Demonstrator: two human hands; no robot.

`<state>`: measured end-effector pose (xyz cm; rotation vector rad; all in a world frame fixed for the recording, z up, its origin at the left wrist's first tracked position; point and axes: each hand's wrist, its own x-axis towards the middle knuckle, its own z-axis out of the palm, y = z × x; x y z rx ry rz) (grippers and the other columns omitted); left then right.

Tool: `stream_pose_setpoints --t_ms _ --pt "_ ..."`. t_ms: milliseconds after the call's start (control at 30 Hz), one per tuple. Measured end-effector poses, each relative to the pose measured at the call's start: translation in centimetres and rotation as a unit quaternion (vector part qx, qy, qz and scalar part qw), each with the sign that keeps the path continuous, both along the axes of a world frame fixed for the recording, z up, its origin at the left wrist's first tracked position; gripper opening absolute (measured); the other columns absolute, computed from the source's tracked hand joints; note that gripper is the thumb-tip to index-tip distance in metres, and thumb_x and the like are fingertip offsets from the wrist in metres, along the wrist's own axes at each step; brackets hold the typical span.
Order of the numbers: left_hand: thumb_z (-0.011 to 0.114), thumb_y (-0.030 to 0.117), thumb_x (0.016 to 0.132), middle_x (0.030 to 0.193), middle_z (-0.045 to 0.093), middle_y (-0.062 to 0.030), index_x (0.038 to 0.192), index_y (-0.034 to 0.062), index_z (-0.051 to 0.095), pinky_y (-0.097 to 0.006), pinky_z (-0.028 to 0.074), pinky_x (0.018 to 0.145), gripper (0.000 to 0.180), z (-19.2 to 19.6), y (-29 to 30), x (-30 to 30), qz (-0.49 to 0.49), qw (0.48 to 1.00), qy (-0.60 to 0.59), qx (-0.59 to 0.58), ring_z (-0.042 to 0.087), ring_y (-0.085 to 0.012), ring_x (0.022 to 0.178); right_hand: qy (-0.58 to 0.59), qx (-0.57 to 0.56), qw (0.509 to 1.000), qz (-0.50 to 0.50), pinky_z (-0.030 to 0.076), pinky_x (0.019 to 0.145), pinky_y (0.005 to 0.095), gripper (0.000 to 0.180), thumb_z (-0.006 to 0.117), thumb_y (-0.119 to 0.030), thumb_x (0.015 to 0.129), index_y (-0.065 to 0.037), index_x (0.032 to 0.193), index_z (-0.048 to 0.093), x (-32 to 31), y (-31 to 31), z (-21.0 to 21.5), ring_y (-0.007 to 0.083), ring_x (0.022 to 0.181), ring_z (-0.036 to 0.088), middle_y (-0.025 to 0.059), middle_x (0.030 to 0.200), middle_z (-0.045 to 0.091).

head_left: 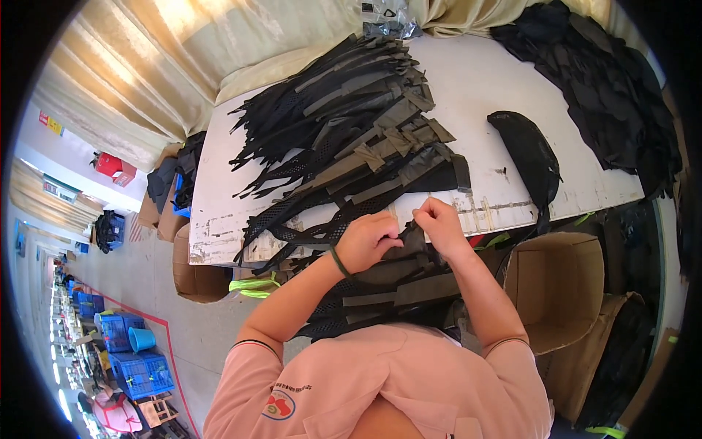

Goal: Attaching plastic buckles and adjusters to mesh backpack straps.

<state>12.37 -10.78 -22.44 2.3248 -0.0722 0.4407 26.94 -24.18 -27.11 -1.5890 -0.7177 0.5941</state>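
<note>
"Pink shirt [351, 366] sits closest to my camera. Where's the dark cloth [414, 241]?"

"Between my left fingers [380, 224] and right fingers [433, 212], by the near edge of the tabletop [468, 80]. Both look curled closed on it, though the exact grip is hidden."

"How should I work it?"

"I'd pinch near its border, pull evenly, and hold it clear of the strips [369, 299] below."

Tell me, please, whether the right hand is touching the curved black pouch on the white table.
Apart. The head view shows white tabletop between the right hand and the curved black pouch.
</note>
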Motion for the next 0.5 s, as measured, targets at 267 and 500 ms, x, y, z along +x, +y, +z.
stream_pose_setpoints --t_ms 267,500 --pt "0.070 0.008 0.082 0.079 0.058 -0.0043 0.088 0.0017 0.057 -0.027 0.045 0.066 0.015 -0.9 0.1 -0.5 0.035 0.975 0.142 -0.166 0.054 -0.0121 0.072 0.278 0.026 0.958 0.065 0.037 0.061 0.0232 0.016 0.058 -0.016 0.089 -0.005 0.078 0.059 -2.8 -0.6 0.4 0.0065 0.066 0.046 -0.0033 0.069 0.053" --pt "0.059 0.000 0.086 0.087 0.060 -0.0043 0.098 0.0000 0.064 -0.025 0.045 0.077 0.014 -0.1 1.6 -0.6 0.010 0.953 0.100 -0.287 0.056 -0.0117 0.082 0.344 0.060 0.904 0.246 0.045 0.083 0.0251 0.018 0.059 -0.005 0.087 -0.004 0.105 0.062 -1.4 -2.7 0.8 0.0100 0.092 0.056 0.0014 0.099 0.062"
